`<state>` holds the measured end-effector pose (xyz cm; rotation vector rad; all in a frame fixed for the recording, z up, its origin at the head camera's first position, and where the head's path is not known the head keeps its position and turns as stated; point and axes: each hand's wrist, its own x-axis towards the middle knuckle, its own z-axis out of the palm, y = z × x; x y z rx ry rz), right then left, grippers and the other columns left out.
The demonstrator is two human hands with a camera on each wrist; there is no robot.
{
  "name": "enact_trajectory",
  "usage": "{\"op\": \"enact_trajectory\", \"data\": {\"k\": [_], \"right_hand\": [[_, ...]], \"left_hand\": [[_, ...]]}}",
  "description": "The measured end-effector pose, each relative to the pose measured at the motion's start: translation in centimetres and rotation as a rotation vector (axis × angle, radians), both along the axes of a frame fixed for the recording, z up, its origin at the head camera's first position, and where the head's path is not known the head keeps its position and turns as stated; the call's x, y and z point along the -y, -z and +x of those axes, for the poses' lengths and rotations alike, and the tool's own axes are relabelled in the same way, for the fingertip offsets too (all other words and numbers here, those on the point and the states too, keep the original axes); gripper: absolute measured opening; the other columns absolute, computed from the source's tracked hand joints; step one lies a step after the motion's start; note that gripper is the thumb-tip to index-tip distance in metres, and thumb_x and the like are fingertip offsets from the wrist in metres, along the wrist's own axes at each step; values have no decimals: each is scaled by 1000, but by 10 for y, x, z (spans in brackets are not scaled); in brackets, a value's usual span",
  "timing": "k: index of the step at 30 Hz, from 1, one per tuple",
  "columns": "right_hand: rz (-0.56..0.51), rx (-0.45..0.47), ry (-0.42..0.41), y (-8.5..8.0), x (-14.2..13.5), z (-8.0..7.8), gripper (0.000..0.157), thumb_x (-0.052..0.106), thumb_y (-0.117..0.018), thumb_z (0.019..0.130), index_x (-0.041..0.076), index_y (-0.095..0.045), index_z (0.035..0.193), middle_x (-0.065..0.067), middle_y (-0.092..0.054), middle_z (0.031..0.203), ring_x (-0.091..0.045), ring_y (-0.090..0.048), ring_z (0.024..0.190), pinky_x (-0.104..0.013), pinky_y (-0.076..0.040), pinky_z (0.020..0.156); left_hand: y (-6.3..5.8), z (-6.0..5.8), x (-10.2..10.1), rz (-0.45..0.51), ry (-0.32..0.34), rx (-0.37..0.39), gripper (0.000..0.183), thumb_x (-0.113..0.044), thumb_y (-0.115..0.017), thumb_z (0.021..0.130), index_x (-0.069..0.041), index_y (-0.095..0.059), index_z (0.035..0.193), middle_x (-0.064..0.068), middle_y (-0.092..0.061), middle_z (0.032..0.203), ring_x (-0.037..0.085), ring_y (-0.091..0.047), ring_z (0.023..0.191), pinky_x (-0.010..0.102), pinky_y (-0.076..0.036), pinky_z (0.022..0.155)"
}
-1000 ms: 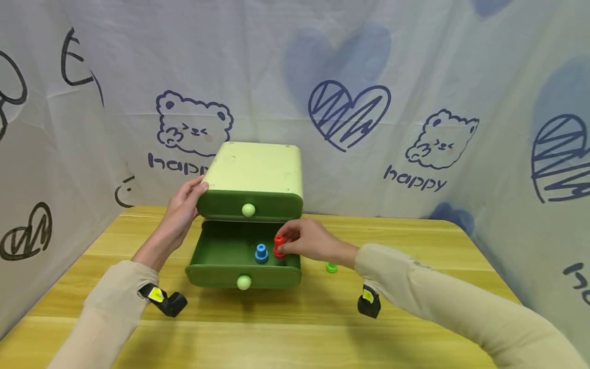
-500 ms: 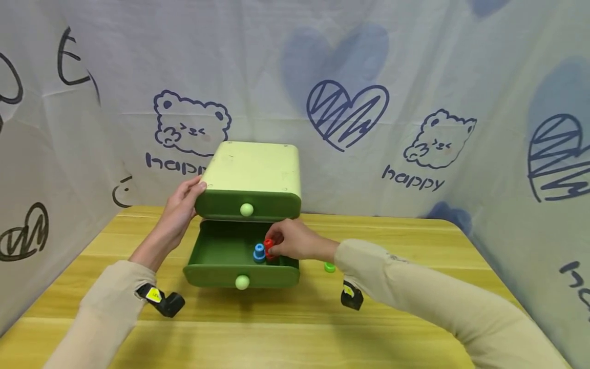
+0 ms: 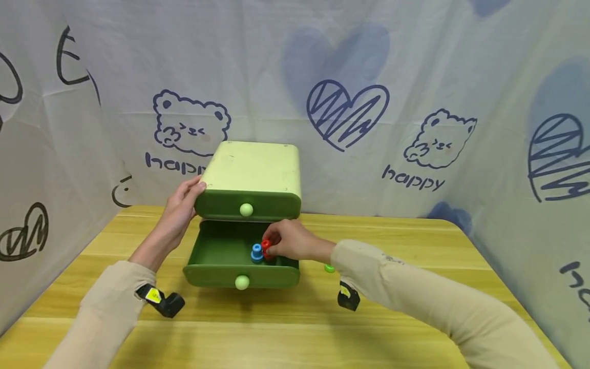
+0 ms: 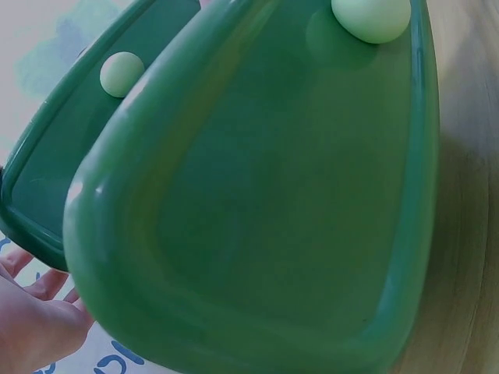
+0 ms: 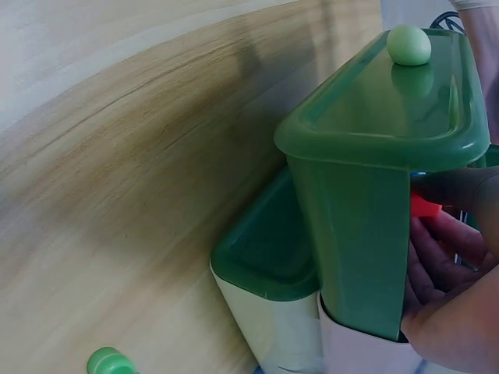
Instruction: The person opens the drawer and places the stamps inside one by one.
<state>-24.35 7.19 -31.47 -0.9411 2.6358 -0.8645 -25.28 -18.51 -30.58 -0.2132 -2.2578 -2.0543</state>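
A small drawer cabinet (image 3: 258,166) has a pale yellow-green top and dark green fronts. Its lower visible drawer (image 3: 212,277) is pulled out. Inside, near its front right, a blue stepped peg (image 3: 256,253) stands upright. Right beside it is a red stepped peg (image 3: 266,246), which my right hand (image 3: 292,240) pinches between thumb and fingers; in the right wrist view only a bit of the red peg (image 5: 423,206) shows. My left hand (image 3: 180,205) rests against the cabinet's left side, thumb at the upper front corner and fingers mostly straight.
A green peg (image 5: 109,362) is on the wooden table (image 3: 230,338), right of the cabinet and partly behind the right sleeve in the head view. Another green drawer front (image 5: 269,241) sits beneath the pulled-out drawer. A printed cloth (image 3: 350,61) hangs behind.
My right hand has moved left inside the drawer with the red peg, bringing it close beside the blue one. The blue peg has shifted slightly left. My left hand keeps its place on the cabinet.
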Motion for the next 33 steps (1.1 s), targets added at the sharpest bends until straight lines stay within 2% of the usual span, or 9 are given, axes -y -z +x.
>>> {"op": "enact_trajectory", "data": {"k": [7, 13, 18, 27, 33], "right_hand": [[-25, 9, -5, 0, -2, 1, 20, 1, -71, 85, -3, -69, 104, -8, -70, 93, -16, -65, 85, -20, -52, 73], [-47, -1, -14, -3, -6, 2, 23, 0, -71, 86, -4, -68, 108, -11, -69, 100, -20, -65, 90, -21, -52, 76], [-81, 12, 5, -3, -12, 4, 22, 0, -69, 88, -3, -68, 110, -9, -69, 102, -20, -64, 93, -22, -52, 77], [-229, 34, 108, 1, -33, 11, 21, 8, -66, 91, 0, -69, 110, -4, -69, 100, -16, -62, 92, -25, -52, 78], [-336, 93, 244, 5, -56, 9, 21, 9, -66, 92, 1, -70, 111, -5, -69, 103, -18, -61, 93, -28, -52, 71]], "left_hand": [[0, 1, 0, -2, 5, -1, 70, -42, -43, 102, -4, -16, 154, 17, -18, 157, 33, -27, 138, 47, -23, 114], [0, 1, 0, 1, 7, -3, 70, -42, -43, 102, -4, -16, 154, 17, -18, 156, 33, -28, 138, 47, -24, 114], [0, 1, 0, 0, 0, 4, 70, -42, -43, 102, -5, -16, 154, 17, -18, 157, 34, -28, 137, 47, -24, 114], [0, 1, 2, 8, 7, 7, 70, -43, -42, 102, -6, -14, 155, 15, -14, 159, 32, -23, 140, 46, -22, 114], [0, -1, 0, 15, 22, 4, 70, -43, -43, 102, -6, -14, 155, 15, -13, 159, 31, -22, 141, 46, -21, 114]]}}
